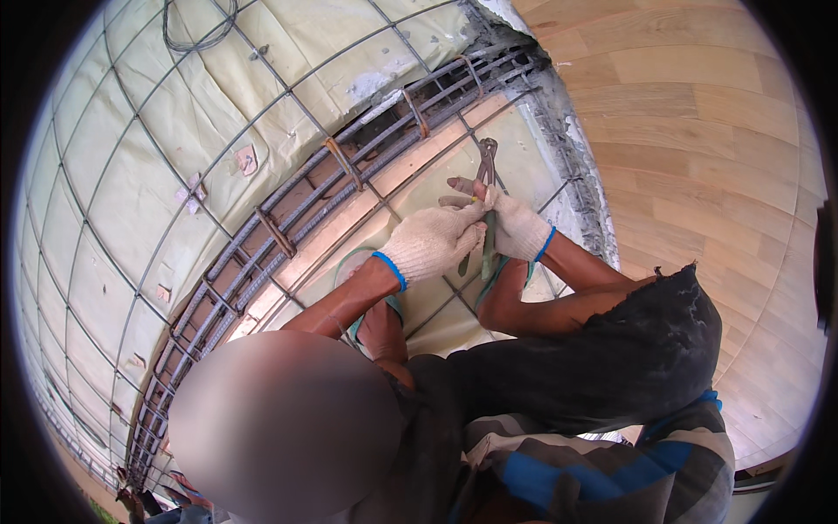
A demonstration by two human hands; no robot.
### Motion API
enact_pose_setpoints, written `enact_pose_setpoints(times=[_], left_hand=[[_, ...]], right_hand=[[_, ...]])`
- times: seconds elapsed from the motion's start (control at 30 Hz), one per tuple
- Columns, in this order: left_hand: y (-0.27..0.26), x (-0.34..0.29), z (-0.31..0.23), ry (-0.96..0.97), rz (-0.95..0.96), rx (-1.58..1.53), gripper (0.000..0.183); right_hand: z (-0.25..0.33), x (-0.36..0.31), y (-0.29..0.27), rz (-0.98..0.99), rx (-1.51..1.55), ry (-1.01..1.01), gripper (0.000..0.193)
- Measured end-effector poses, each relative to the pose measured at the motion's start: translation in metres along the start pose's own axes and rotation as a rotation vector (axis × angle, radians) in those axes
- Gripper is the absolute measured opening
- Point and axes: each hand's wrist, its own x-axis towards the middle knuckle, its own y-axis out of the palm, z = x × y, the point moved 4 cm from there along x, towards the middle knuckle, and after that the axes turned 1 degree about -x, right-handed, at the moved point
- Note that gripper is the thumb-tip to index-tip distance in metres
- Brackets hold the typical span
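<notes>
My left hand (434, 239), in a cream knit glove with a blue cuff, reaches in from the left. Its fingers are pinched together against the fingers of my right hand (518, 225); what they hold there is too small to make out. The right hand wears a matching glove, its fingertips dark. It is closed around a pair of pincers (487, 155), whose metal jaws point away from me. The green handles (488, 247) hang down between both hands. Beneath the hands lies a rebar mesh (449, 293) over pale plastic sheeting.
A rebar cage (301, 218) with rusty stirrups runs in a trench along the left. Beyond it, more mesh (140, 118) covers sheeting, with a wire coil (199, 44) at the top. Rough concrete edge (576, 153) and wooden boards (681, 148) lie right. My green-strapped footwear (353, 262) rests near the hands.
</notes>
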Motion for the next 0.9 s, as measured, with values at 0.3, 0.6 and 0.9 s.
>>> enact_pose_setpoints(times=[0.3, 0.6, 0.9], left_hand=[[-0.101, 0.032, 0.000, 0.091, -0.344, 0.183, 0.044], [-0.125, 0.098, 0.075, -0.098, -0.464, 0.564, 0.068], [-0.120, 0.095, 0.084, -0.194, -0.449, 0.432, 0.075]], right_hand=[[-0.006, -0.034, -0.009, -0.525, -0.356, 0.021, 0.042], [-0.005, -0.062, 0.045, -0.404, -0.397, 0.103, 0.058], [0.050, -0.004, 0.051, 0.085, 0.023, 0.039, 0.053]])
